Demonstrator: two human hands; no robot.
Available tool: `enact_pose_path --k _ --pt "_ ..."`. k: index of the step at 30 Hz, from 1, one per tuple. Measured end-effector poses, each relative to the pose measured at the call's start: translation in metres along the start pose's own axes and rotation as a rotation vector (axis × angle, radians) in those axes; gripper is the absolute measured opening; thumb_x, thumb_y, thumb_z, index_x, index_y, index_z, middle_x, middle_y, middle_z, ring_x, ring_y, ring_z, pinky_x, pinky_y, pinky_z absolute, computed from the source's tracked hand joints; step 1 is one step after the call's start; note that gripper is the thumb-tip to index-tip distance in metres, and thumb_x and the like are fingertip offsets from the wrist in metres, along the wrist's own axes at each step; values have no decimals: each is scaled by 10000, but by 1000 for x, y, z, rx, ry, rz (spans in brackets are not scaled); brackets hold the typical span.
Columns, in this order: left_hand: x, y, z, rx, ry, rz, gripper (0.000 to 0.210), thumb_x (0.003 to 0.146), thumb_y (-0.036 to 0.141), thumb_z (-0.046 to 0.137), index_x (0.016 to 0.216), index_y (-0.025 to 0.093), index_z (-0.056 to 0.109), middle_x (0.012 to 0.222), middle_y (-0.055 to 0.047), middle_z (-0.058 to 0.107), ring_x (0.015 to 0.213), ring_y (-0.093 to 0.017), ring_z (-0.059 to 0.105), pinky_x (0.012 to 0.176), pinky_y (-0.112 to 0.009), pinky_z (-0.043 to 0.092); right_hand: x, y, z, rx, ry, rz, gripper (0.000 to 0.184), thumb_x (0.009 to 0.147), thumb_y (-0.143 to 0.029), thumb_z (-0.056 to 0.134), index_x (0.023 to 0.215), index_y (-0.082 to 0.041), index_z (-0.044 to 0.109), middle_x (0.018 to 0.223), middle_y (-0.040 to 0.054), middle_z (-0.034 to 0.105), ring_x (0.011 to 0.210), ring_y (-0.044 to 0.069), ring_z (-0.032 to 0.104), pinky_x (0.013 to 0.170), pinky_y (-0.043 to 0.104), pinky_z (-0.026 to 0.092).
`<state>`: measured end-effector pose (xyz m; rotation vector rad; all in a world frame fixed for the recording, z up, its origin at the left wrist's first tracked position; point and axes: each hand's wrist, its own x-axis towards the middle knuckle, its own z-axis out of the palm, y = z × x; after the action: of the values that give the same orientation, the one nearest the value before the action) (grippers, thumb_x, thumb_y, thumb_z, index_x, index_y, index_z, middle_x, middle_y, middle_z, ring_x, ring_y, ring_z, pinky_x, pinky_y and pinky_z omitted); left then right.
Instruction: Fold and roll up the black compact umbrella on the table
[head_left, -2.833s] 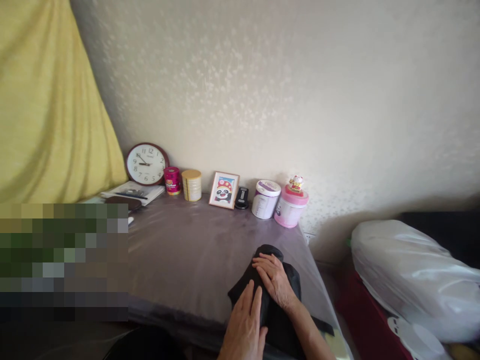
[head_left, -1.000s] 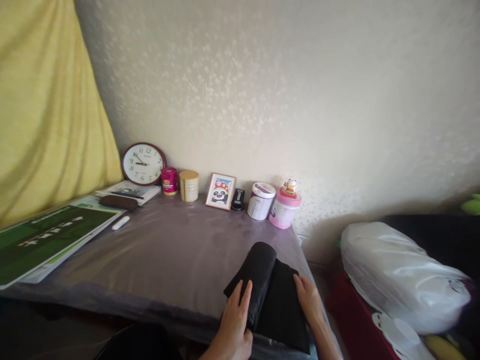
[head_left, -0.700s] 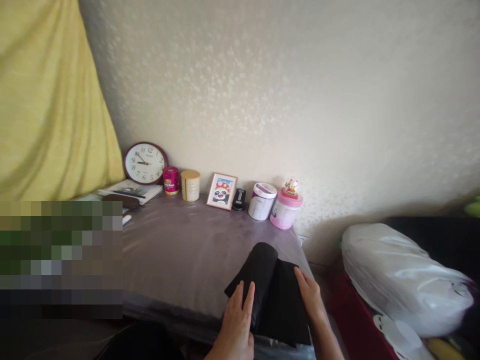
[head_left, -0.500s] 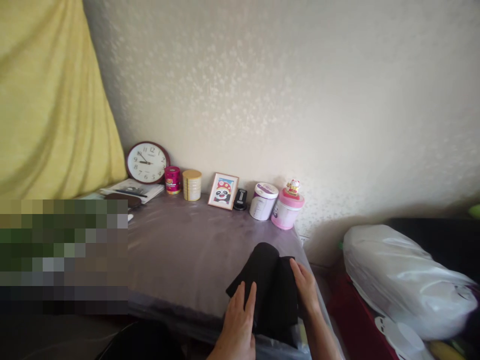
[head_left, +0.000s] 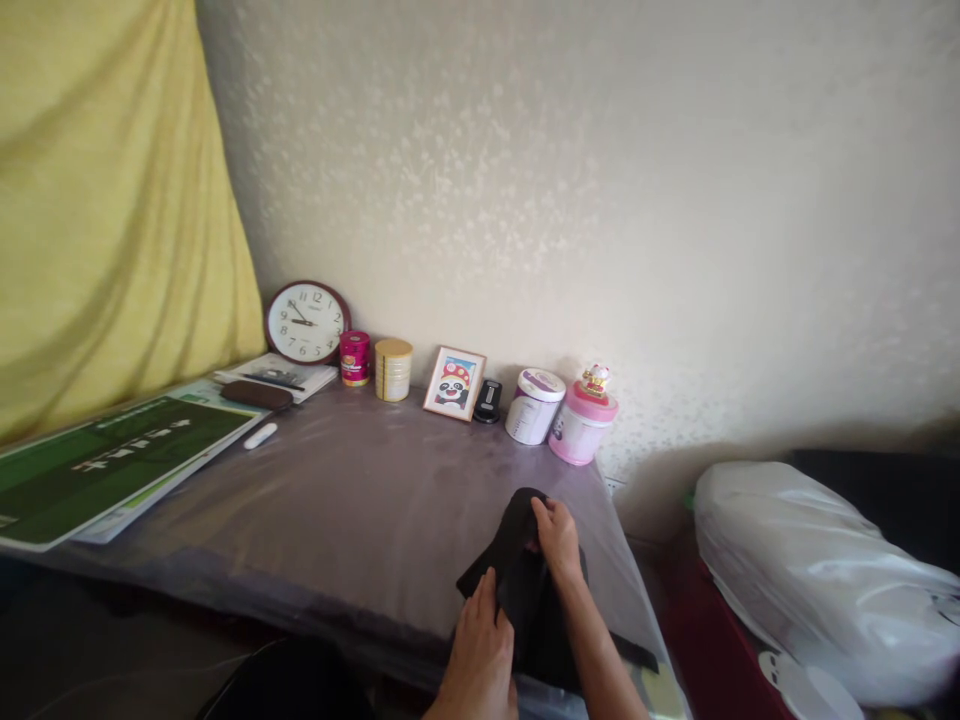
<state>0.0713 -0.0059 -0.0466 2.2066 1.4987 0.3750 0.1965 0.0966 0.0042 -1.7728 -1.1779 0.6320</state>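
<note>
A folded black cloth item [head_left: 517, 560] lies at the near right corner of the table; I cannot make out whether it is a bag or a garment. My left hand [head_left: 480, 640] rests on its near left part, fingers stretched out and lying over the fabric. Near its far edge, my right hand [head_left: 557, 540] pinches the material between thumb and fingers. The fabric bends into a hollow between the two hands. A narrow black strip [head_left: 636, 652] sticks out to the right from beneath my right forearm.
Along the wall stand a clock [head_left: 307, 322], a magenta can [head_left: 355, 358], a yellow-lidded can [head_left: 394, 370], a framed panda picture [head_left: 454, 384], a white tub [head_left: 535, 408] and a pink tub [head_left: 583, 425]. Green-covered papers [head_left: 127, 460] lie left. A white plastic bag [head_left: 817, 570] sits right.
My right hand has moved left and away from me, from the cloth's right edge to its far part, folding the fabric over. My left hand stays on the cloth. The view has shifted slightly.
</note>
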Motion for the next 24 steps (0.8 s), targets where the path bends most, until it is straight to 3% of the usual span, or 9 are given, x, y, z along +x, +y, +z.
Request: enact_pose_path --k 6,10,13,15,17,20,24 --pt "-6 -10 -6 -39 -21 79 894 520 84 519 1374 68 254 1443 -178 277 1327 -309 255 1087 -421 253 6 8 7 -97 -94 -49 267 839 -354 409 986 -146 491 459 -48 557 364 123 539 382 210 395" --pt "-14 -24 -14 -12 32 122 726 654 191 526 1337 53 323 1380 -191 387 1279 -286 356 1045 -399 330 3 1 7 -140 -170 -99 192 853 -331 389 844 -190 519 550 -46 620 397 87 553 426 187 386" --pt "-19 -27 -29 92 156 139 541 736 266 510 1239 74 455 1250 -197 524 1148 -304 501 942 -424 433 -4 -6 5 -239 -231 -144 212 859 -318 382 777 -202 539 654 -39 685 439 72 571 490 186 394" --pt "-21 -21 -41 142 301 127 403 788 284 466 1155 127 521 1189 -164 563 1076 -306 544 871 -454 471 -9 -10 4 -321 -251 -186 224 868 -310 371 775 -213 551 717 -41 711 475 73 586 533 191 400" --pt "-19 -11 -48 116 360 144 314 801 274 456 1082 173 551 1174 -115 566 1049 -270 554 877 -440 469 -14 -12 4 -384 -242 -240 230 874 -298 374 764 -225 562 743 -42 721 559 90 622 577 197 402" --pt "-13 -2 -42 79 293 346 473 765 287 512 1222 170 472 1414 -123 353 1257 -298 382 1030 -466 349 -21 -13 3 -404 -235 -324 240 880 -294 389 760 -239 589 755 -33 725 715 126 656 647 210 409" --pt "-6 -7 -16 19 83 279 742 731 234 532 1399 190 213 1489 -119 143 1349 -342 160 1079 -514 249 -31 -9 -6 -264 -276 -425 263 893 -346 392 878 -249 636 777 -15 720 761 150 654 701 235 443"
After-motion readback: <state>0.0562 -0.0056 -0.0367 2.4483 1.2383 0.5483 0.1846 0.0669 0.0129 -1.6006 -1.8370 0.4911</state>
